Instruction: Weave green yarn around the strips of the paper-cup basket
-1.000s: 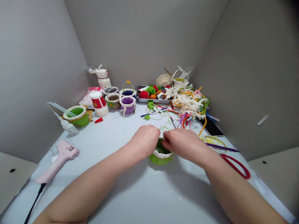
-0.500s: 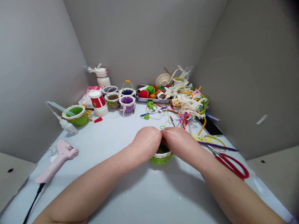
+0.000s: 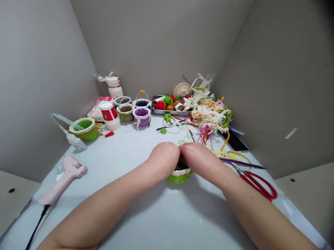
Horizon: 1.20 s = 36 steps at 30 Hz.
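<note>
A small green basket (image 3: 179, 177) with a white rim sits in front of me, partly covered by my hands. My left hand (image 3: 165, 158) curls over its left and far side, closed on the basket's edge. From the right, my right hand (image 3: 195, 155) bends in over the far rim, closed, and the two hands touch above the basket. The backs of my hands hide the fingertips, so whatever is pinched in the right one does not show.
At left lie a pink glue gun (image 3: 64, 180), a glue bottle (image 3: 77, 142) and another green basket (image 3: 86, 134). Several decorated pots, including a purple one (image 3: 141, 120), stand behind. Rightward are red-handled scissors (image 3: 259, 185), a phone (image 3: 234, 141), a yarn tray (image 3: 170, 111) and tangled craft strips (image 3: 210, 114).
Both hands stay at the basket in nearly the same pose. The whole view has shifted very slightly.
</note>
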Motion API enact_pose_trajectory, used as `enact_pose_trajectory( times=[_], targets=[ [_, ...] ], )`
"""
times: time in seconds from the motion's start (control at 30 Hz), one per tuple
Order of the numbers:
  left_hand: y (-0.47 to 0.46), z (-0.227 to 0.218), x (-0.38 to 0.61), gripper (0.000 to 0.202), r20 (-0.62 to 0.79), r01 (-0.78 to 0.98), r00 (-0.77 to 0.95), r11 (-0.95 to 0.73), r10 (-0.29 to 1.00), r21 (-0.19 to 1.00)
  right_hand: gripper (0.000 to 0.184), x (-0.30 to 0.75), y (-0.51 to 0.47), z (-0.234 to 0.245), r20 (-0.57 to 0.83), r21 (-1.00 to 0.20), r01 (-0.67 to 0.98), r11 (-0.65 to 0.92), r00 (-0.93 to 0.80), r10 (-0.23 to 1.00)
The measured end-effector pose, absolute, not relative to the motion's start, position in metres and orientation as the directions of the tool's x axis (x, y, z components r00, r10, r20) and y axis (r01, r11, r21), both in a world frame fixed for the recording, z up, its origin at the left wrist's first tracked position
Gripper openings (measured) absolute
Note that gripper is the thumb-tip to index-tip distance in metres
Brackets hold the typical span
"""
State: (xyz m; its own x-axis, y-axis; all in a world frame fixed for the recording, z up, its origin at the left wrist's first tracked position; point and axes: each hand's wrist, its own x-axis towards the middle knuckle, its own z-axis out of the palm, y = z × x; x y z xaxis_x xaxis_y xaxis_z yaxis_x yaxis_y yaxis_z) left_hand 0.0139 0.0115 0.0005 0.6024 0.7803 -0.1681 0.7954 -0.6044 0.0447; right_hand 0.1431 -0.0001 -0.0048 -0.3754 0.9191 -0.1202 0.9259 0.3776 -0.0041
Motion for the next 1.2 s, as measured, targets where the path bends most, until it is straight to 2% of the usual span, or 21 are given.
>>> enact_pose_trajectory(
  times=[0.2, 0.3, 0.43, 0.57, 0.67, 0.8, 0.87, 0.93, 1.13, 1.2],
  targets=[
    [0.011, 0.000, 0.012, 0.025, -0.176, 0.793, 0.605, -0.606, 0.776, 0.056, 0.018, 0.142, 0.000, -0.004, -0.123, -0.033, 0.921, 0.388, -0.389, 0.913],
    [0.010, -0.002, 0.009, 0.025, -0.125, 0.792, 0.609, -0.607, 0.783, 0.063, 0.020, 0.150, -0.001, 0.002, -0.107, -0.103, 0.911, 0.400, -0.410, 0.906],
    [0.008, -0.001, 0.004, 0.025, -0.071, 0.786, 0.618, -0.614, 0.783, 0.069, 0.031, 0.175, -0.003, 0.013, -0.013, -0.363, 0.833, 0.417, -0.452, 0.892],
    [0.007, 0.007, -0.001, 0.027, -0.075, 0.784, 0.619, -0.611, 0.782, 0.108, 0.028, 0.197, -0.002, 0.000, 0.103, -0.606, 0.703, 0.371, -0.394, 0.914],
    [0.009, 0.010, -0.006, 0.026, -0.036, 0.779, 0.616, -0.602, 0.787, 0.175, 0.028, 0.204, 0.002, -0.025, 0.080, -0.801, 0.498, 0.331, -0.459, 0.885],
    [0.015, 0.006, -0.006, 0.022, 0.046, 0.699, 0.671, -0.652, 0.740, 0.294, 0.045, 0.205, 0.006, -0.051, 0.016, -0.948, 0.234, 0.216, -0.642, 0.766],
    [0.018, 0.002, -0.003, 0.023, 0.062, 0.632, 0.721, -0.692, 0.690, 0.349, 0.050, 0.205, 0.007, -0.055, 0.013, -0.974, 0.154, 0.165, -0.691, 0.723],
    [0.021, -0.003, 0.001, 0.025, 0.080, 0.574, 0.758, -0.721, 0.647, 0.387, 0.049, 0.205, 0.006, -0.055, -0.005, -0.980, 0.144, 0.135, -0.701, 0.713],
    [0.026, -0.016, 0.002, 0.021, 0.096, 0.554, 0.766, -0.728, 0.635, 0.403, 0.037, 0.213, 0.003, -0.049, -0.169, -0.879, 0.438, 0.188, -0.656, 0.736],
    [0.027, -0.015, 0.001, 0.022, 0.096, 0.566, 0.758, -0.724, 0.645, 0.393, 0.033, 0.218, 0.004, -0.047, -0.189, -0.854, 0.483, 0.194, -0.636, 0.749]
  ],
)
